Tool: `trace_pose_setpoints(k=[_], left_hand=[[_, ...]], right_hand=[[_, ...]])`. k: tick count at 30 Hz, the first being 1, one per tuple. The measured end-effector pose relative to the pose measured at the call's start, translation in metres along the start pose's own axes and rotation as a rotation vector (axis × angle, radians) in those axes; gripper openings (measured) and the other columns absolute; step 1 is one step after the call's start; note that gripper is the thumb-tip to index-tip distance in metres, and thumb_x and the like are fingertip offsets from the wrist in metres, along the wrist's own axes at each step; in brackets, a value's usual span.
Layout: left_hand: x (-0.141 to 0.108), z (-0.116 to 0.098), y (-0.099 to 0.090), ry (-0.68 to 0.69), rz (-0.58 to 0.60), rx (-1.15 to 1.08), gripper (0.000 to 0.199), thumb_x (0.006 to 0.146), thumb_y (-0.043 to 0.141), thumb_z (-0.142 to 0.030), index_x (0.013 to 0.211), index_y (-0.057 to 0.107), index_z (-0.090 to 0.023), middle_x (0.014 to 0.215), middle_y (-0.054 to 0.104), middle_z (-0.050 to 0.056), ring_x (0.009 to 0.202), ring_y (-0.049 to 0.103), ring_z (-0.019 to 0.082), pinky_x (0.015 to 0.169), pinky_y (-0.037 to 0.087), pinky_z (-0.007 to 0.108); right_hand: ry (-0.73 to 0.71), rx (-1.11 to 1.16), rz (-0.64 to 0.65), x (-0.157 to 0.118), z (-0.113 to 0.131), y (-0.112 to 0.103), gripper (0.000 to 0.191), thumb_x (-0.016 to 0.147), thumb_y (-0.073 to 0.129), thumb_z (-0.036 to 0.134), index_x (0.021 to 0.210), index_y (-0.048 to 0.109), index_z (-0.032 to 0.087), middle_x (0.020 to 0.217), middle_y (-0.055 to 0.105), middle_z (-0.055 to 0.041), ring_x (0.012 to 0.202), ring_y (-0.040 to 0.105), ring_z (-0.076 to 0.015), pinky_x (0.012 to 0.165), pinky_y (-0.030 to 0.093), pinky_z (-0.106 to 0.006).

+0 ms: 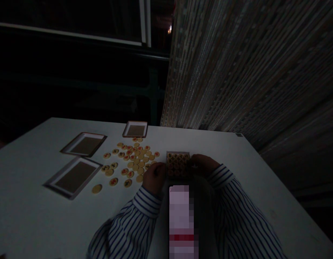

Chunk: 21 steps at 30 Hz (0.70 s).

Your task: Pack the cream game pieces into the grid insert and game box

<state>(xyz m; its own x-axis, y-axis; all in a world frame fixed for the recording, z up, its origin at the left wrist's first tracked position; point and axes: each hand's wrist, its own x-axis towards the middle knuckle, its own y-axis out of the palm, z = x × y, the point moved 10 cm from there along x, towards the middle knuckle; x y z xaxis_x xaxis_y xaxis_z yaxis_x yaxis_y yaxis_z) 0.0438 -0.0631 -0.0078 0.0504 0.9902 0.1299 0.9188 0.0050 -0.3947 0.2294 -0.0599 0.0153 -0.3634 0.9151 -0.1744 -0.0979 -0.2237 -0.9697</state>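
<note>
A small box (178, 153) packed with rows of round Chinese chess pieces (177, 165) sits on the table in front of me. My left hand (155, 178) is closed at its left side, fingers curled against the edge. From the other side my right hand (205, 164) grips the box's right edge; its fingertips are partly lost in shadow. Left of the box lie many loose Chinese chess pieces (138, 156), some showing red or black characters, others plain side up. A few of these sit close to my left hand.
On the white table (263, 201) are three shallow trays or lids: one at the back (135, 129), one at the left (84, 144) and one nearer me (74, 178). A string curtain (222, 72) hangs behind the table. A blurred-out patch (182, 219) covers the near middle.
</note>
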Motion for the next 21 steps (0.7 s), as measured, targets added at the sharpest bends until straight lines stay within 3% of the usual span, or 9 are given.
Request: trace_pose_setpoints(k=[21], left_hand=[[-0.001, 0.002, -0.002, 0.002, -0.030, 0.013, 0.025, 0.074, 0.050, -0.033, 0.084, 0.065, -0.016, 0.076, 0.067, 0.005, 0.070, 0.062, 0.016, 0.064, 0.049, 0.027]], right_hand=[[-0.047, -0.065, -0.084, 0.000, 0.011, -0.016, 0.017, 0.073, 0.057, 0.023, 0.087, 0.065, 0.018, 0.088, 0.060, -0.0078, 0.081, 0.054, -0.0168, 0.068, 0.039, -0.026]])
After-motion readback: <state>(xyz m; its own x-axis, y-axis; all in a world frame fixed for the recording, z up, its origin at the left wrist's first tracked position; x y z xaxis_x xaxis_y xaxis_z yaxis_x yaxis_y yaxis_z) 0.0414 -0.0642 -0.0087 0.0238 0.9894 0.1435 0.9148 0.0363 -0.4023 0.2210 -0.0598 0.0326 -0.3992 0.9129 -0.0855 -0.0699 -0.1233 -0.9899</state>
